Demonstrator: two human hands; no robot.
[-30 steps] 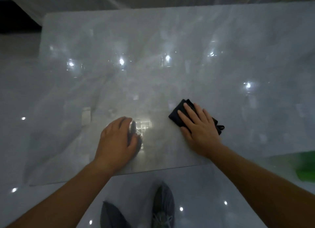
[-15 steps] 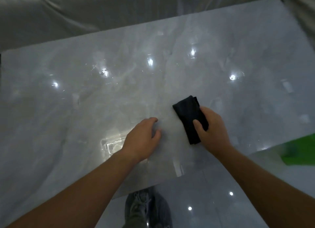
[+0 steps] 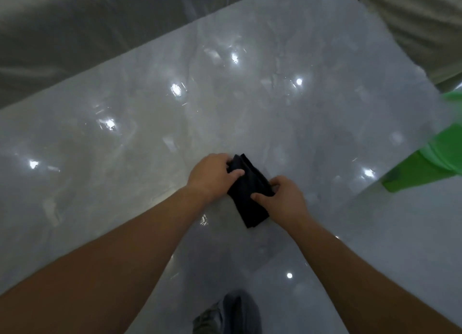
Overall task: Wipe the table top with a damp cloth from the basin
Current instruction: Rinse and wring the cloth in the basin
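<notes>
Here, gripping the far end of the cloth (image 3: 246,196) with the left hand (image 3: 212,177) and pinching its side with the right hand (image 3: 285,201), likely to refold a clean face.

The room is dim. Small lamps overhead show only as hard white glare spots, scattered across the glossy bench (image 3: 275,113) and again on the polished floor (image 3: 400,258). A warmer, softer sheen lies on the bench near its front edge. The black cloth (image 3: 250,198) is so dark that its folds barely read. The green object (image 3: 425,168) at the right edge is smeared by blur, and the bench's far edge bows toward the corners.
</notes>
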